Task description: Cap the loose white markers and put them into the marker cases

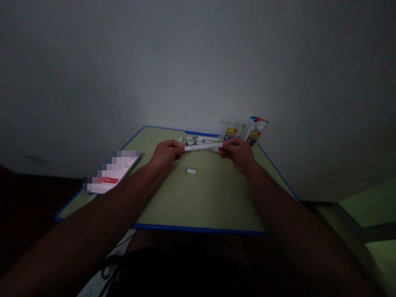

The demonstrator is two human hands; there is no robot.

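A white marker (206, 146) is stretched level between my two hands above the table. My left hand (168, 153) pinches its left end, and my right hand (238, 153) pinches its right end. Below it on the tabletop lies a loose marker cap (191, 170), white with a green tip. Behind the held marker, several white markers and caps lie in a loose group, among them a long marker (210, 139) and a small green-ended cap (188, 138). The held marker and my right hand partly cover that group.
At the back right stand a clear plastic case (231, 123) with a yellow label and a second case (255, 130) filled with coloured-tip markers. A pale box or booklet (116, 171) lies at the left edge. The green table (201, 202) has a blue rim and meets the wall.
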